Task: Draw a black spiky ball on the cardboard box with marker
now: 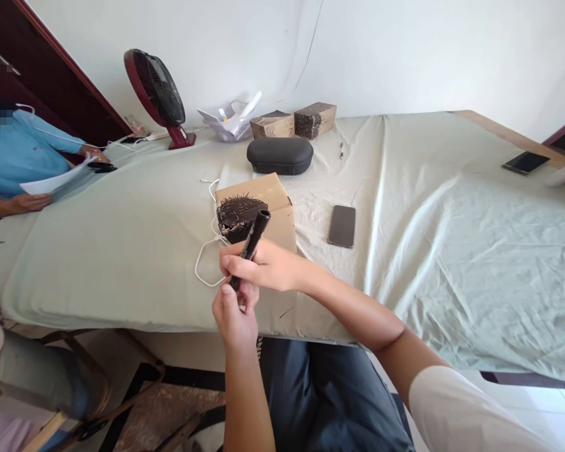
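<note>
A black marker (254,237) is held up at a slant over the near edge of the table. My right hand (270,267) is closed around its middle, thumb along the barrel. Just below, my left hand (236,317) pinches the marker's lower end; that end is mostly hidden by the fingers, so I cannot tell whether a cap is on it. Behind both hands stands a cardboard box (282,216) with a dense patch of black scribbles (242,216) on it. My right hand covers part of the box's near side.
Beyond the box lie a black hard case (280,156), two patterned boxes (272,125) and a clear plastic basket (230,129). A phone (341,226) is to the right, a white cable (198,263) to the left. Further left are a fan (157,88) and a person with paper (59,179).
</note>
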Demonstrator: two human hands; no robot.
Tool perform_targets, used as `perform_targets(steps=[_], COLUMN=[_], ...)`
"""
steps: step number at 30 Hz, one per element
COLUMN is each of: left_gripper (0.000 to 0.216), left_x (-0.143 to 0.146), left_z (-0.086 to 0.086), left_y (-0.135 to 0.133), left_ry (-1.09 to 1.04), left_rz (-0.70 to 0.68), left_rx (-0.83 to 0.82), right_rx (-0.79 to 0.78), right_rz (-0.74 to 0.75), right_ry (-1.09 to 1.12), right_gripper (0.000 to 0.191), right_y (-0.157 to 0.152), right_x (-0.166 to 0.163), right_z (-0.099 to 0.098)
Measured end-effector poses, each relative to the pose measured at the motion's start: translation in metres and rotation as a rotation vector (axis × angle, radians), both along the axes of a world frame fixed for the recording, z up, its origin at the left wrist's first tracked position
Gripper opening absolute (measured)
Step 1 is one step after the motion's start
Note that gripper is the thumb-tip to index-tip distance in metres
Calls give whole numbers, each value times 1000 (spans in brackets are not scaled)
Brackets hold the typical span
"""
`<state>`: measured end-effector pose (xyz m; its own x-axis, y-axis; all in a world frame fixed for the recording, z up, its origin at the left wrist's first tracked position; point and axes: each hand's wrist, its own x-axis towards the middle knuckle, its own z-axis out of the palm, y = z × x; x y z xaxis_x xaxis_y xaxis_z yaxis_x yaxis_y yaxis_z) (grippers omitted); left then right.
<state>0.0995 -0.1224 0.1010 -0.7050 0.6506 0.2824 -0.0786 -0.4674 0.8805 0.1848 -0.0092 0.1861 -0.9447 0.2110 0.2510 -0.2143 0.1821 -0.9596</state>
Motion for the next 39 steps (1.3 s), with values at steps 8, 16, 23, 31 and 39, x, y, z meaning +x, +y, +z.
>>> perform_targets(steps=[8,16,23,31,39], left_gripper=[65,64,49,121,133], left_x=[5,11,-30,-114,-142], left_z=[1,10,-13,71,116], left_y=[-2,2,15,64,144], left_ry=[-139,-188,119,1122,1233], left_rz=[-192,-430,172,102,-414], left_rx=[16,-75,-75,-503,-685], right_rx=[126,321,119,419,466], right_rz=[-88,-249,-723,-986,-872], right_ry=[-37,-52,272,-667,-994], right_gripper=[34,47,62,22,35], right_y=[-8,0,61,154,164], right_x=[2,4,62,58,43], right_z=[7,12,27,-32,-89])
